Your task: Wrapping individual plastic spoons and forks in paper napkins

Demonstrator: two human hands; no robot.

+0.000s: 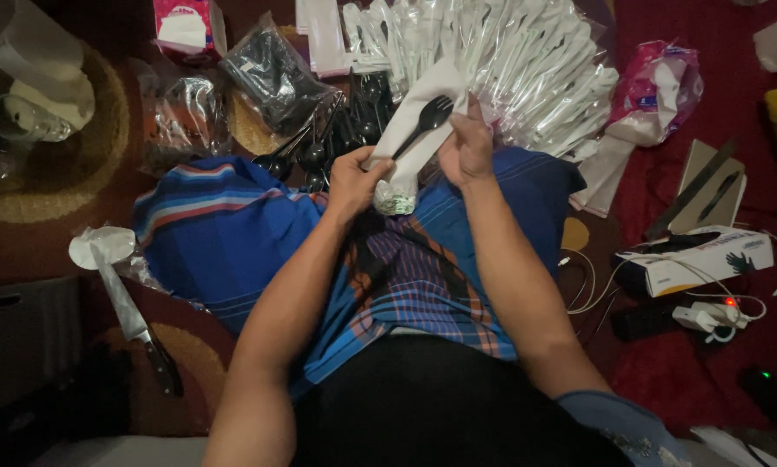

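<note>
My left hand (352, 180) and my right hand (468, 149) both hold a white paper napkin (410, 121) with a black plastic fork (425, 122) lying on it. The left hand pinches the napkin's lower edge, the right grips its upper right side. The bundle hangs over my lap, which is covered by a blue striped cloth (233, 229). Just beyond lie loose black plastic spoons (319, 154) and a big heap of clear-wrapped cutlery packs (509, 65).
A kitchen knife (133, 316) lies on the floor at left beside crumpled plastic. A black plastic bag (271, 76) and a tissue pack (185, 26) sit at the back. At right are a pink bag (656, 86), a tissue box (708, 259), cables and a power strip (708, 316).
</note>
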